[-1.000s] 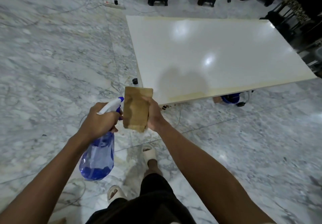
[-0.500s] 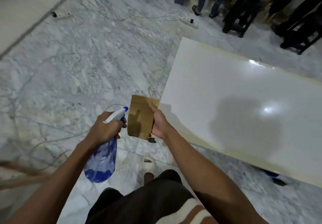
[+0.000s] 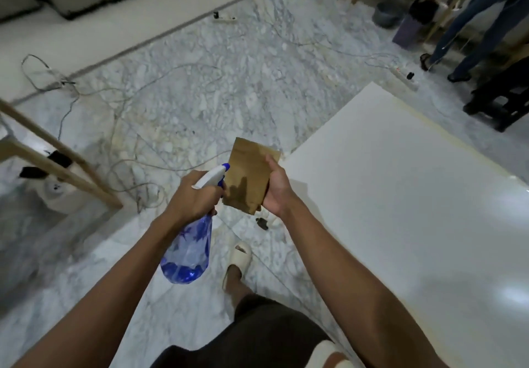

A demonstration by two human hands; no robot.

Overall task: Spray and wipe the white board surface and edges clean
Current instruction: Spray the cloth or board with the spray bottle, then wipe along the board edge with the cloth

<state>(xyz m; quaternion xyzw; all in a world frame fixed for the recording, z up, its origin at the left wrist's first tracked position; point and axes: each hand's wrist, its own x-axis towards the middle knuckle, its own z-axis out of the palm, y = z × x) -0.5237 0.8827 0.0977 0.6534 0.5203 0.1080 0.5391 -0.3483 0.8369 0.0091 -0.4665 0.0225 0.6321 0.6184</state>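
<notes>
A large white board [image 3: 400, 195] lies flat just above the marble floor, filling the right side of the view. My left hand [image 3: 194, 198] grips the neck of a blue spray bottle [image 3: 189, 253] with a white trigger head, its nozzle aimed at a folded brown cloth [image 3: 249, 175]. My right hand [image 3: 276, 190] holds that cloth upright by its right edge, just left of the board's near corner. A darker wet patch shows on the cloth's lower half.
Loose cables [image 3: 160, 87] and power strips [image 3: 403, 77] trail over the floor ahead. A wooden frame [image 3: 65, 167] stands at the left. People's legs [image 3: 472, 24] and dark stools [image 3: 501, 104] are at the far right. My sandalled foot [image 3: 237, 261] is below my hands.
The view has swung left, so the board now lies to my right. The wet patch on the cloth has grown. Both hands keep their hold.
</notes>
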